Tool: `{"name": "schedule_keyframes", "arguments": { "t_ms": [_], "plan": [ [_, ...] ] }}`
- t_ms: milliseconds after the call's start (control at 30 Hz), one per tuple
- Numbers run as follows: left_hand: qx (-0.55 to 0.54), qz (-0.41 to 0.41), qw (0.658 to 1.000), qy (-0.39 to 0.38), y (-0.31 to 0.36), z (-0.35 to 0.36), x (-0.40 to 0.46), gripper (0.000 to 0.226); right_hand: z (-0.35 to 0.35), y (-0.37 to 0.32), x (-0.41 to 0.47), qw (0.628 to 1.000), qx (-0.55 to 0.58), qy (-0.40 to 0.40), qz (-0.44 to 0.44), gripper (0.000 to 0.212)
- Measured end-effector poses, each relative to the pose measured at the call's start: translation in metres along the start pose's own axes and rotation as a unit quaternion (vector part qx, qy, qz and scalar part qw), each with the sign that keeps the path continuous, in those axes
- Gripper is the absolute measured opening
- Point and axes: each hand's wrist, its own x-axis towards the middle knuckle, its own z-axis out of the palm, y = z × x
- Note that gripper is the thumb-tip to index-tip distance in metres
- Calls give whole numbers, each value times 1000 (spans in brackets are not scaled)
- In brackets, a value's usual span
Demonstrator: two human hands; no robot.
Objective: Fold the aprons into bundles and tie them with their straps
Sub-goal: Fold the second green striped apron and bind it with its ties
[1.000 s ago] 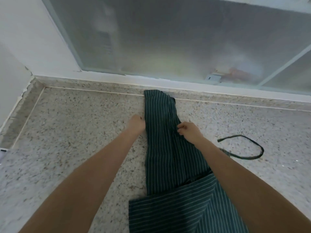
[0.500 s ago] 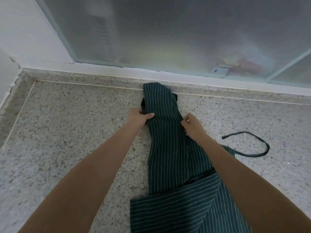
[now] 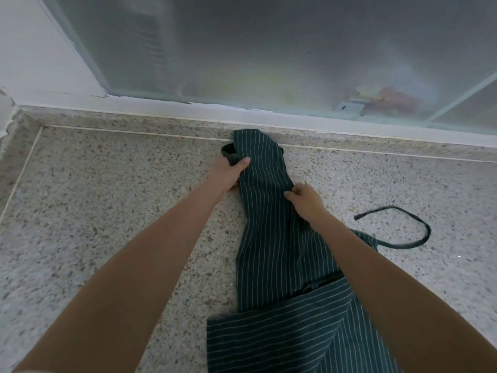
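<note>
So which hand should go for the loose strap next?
Right. The right hand is on the apron's strap-side edge; the strap loops just beyond. The left hand grips the opposite edge.

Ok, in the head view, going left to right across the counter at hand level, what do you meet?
Bare speckled counter → left hand gripping the apron's left edge → striped apron → right hand pinching its right edge → loose strap.

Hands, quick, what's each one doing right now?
Left hand: grips the left edge of the dark green white-striped cloth apron.
Right hand: pinches the apron's right edge.
</note>
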Motion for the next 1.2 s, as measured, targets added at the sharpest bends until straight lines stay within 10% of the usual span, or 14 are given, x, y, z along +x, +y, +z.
{"name": "schedule_keyframes", "arguments": {
  "t_ms": [467, 733, 967, 1200],
  "plan": [
    [53, 19, 992, 111, -2, 13, -2, 110, -3, 11, -3, 998, 58, 17, 16, 18],
    [118, -105, 987, 14, -49, 22, -43, 70, -29, 28, -37, 995, 39, -82, 37, 37],
    [146, -44, 988, 12, -55, 31, -51, 14, -18, 38, -40, 972, -211, 105, -23, 30],
    [245, -20, 966, 74, -57, 30, -54, 39, -28, 75, -67, 967, -180, 180, 0, 36]
  ]
}}
